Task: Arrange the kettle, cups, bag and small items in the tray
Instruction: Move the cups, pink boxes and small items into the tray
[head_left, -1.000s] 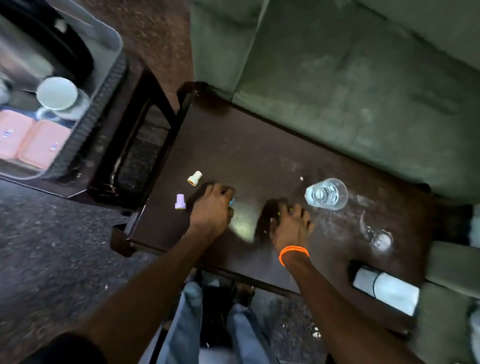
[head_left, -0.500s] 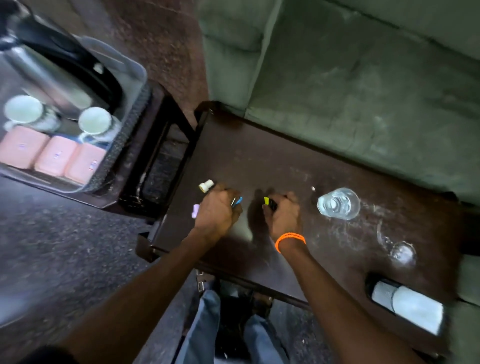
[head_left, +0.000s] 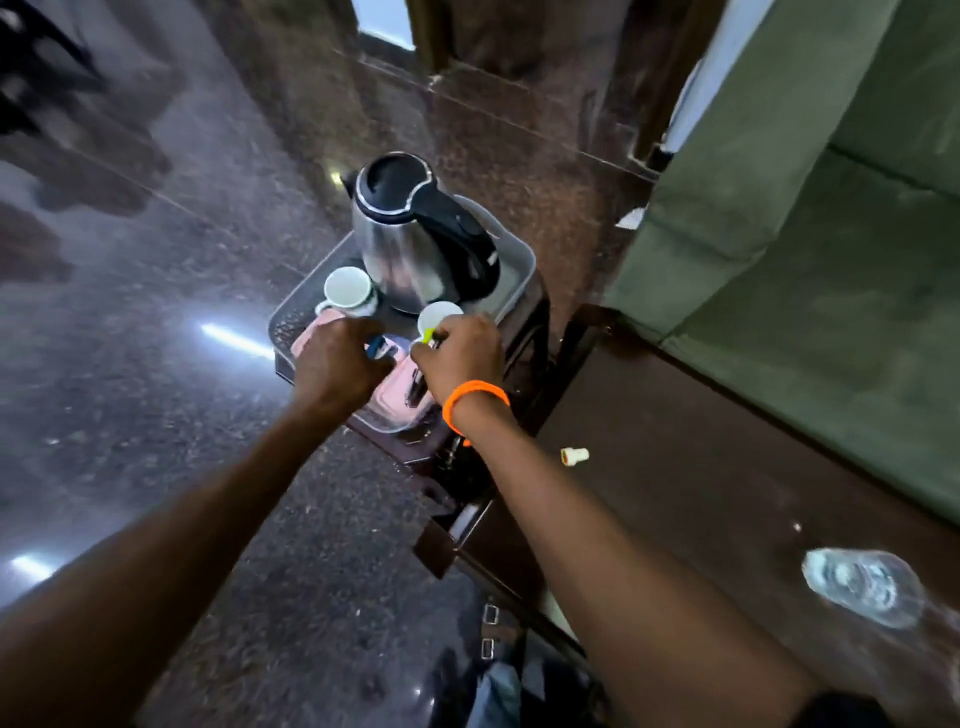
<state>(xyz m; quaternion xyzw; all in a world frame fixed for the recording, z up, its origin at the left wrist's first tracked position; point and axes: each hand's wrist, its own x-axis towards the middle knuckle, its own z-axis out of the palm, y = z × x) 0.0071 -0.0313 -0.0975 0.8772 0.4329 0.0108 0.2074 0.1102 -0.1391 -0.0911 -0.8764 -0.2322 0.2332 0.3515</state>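
A grey tray (head_left: 522, 270) holds a steel kettle (head_left: 410, 244) with a black lid and handle, two white cups (head_left: 345, 288) (head_left: 439, 314) and pink packets (head_left: 400, 402). Both hands hover over the tray's near part, above the pink packets. My left hand (head_left: 337, 366) is closed on a small blue item (head_left: 376, 345). My right hand (head_left: 460, 356), with an orange wristband, is closed on a small yellow-green item (head_left: 428, 335) beside the nearer cup. A small white cap-like item (head_left: 574, 455) lies on the dark table (head_left: 727, 467).
The tray stands on a dark side stand (head_left: 519, 374) left of the table. A clear glass (head_left: 862, 592) lies on the table at the right. A green sofa (head_left: 831, 249) runs behind the table. Polished stone floor (head_left: 156, 338) spreads to the left.
Both hands picked small items off the table and moved left to the tray. The view swung left with them. The purple item near the table edge is out of sight.
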